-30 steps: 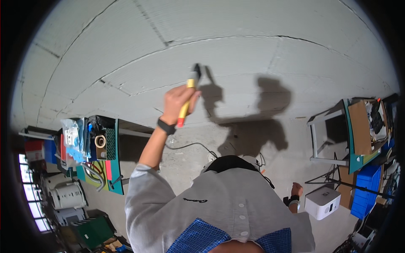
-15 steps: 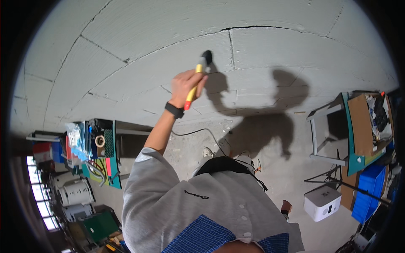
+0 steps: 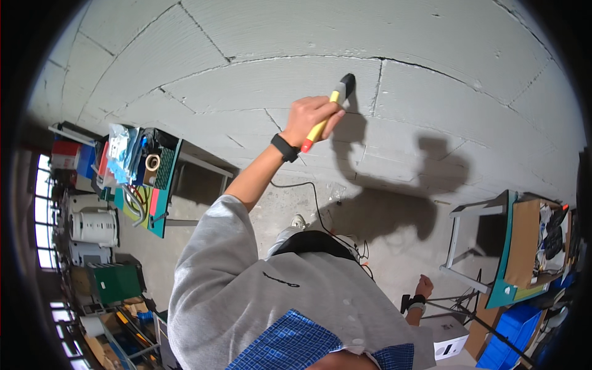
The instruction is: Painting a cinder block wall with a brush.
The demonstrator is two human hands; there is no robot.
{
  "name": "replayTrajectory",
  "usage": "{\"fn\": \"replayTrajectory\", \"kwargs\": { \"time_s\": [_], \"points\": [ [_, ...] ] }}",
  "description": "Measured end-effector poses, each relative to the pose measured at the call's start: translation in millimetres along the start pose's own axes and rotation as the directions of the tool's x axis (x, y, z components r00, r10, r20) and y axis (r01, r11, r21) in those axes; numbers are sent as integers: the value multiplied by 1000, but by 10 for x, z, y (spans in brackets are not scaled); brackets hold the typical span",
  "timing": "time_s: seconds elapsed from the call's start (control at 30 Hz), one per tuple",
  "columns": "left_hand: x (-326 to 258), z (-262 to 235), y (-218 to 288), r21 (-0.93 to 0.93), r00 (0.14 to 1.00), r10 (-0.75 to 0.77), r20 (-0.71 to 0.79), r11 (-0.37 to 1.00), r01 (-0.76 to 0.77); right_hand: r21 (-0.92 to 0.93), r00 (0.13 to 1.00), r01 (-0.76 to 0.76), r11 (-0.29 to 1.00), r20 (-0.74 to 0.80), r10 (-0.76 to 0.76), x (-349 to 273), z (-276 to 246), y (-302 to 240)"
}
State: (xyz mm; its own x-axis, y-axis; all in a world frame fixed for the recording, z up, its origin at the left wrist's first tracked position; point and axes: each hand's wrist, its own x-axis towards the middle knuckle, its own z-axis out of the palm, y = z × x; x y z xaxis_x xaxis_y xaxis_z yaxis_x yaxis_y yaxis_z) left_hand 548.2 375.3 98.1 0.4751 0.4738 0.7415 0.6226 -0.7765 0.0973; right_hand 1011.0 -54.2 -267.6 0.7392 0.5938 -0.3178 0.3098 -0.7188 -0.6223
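Observation:
My left hand is wrapped round the handle of a paintbrush. The brush has a yellow handle with a red end, a grey band and black bristles. Its bristles point up and away, up against the grey-white block wall, below a dark joint line; whether they press on it is hard to tell. A black band circles my left wrist. My right hand hangs low at my right side, fingers curled, with nothing visible in it. A wristband sits on that arm too.
At left, a table carries plastic bags, a tape roll and hoses. On the right, a table bears a cardboard box. Near my right hand are a black stand, a white box and a blue crate. A black cable crosses the floor.
My left hand and the paintbrush have moved right along the wall, nearer the vertical joint. My right hand has come up and forward at my side. The whole view has shifted.

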Motion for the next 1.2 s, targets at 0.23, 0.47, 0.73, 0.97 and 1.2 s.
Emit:
{"fn": "replayTrajectory", "kwargs": {
  "time_s": [0.23, 0.47, 0.73, 0.97, 1.2],
  "points": [
    [-618, -818, -619, 271, 945, -311, -100, 905, 326, -227, 987, -79, 971, 118, 108, -191, 260, 459],
    [-303, -533, -251, 102, 1000, 6, 27, 995, -9, -291, 978, -75, 954, 166, 128, -369, 245, 568],
    [-781, -1071, -995, 148, 982, -179, -62, 971, 187, -75, 999, -36, 997, 30, 38, -434, 512, 129],
    [-1069, -1335, -1443, 94, 986, -108, -127, 988, 121, -361, 986, -155, 920, -5, 164, -561, 1072, 808],
    [-1231, -1538, -1691, 106, 996, -71, -55, 991, 76, -416, 991, -108, 903, 29, 132, -965, 1474, 260]
  ]
}}
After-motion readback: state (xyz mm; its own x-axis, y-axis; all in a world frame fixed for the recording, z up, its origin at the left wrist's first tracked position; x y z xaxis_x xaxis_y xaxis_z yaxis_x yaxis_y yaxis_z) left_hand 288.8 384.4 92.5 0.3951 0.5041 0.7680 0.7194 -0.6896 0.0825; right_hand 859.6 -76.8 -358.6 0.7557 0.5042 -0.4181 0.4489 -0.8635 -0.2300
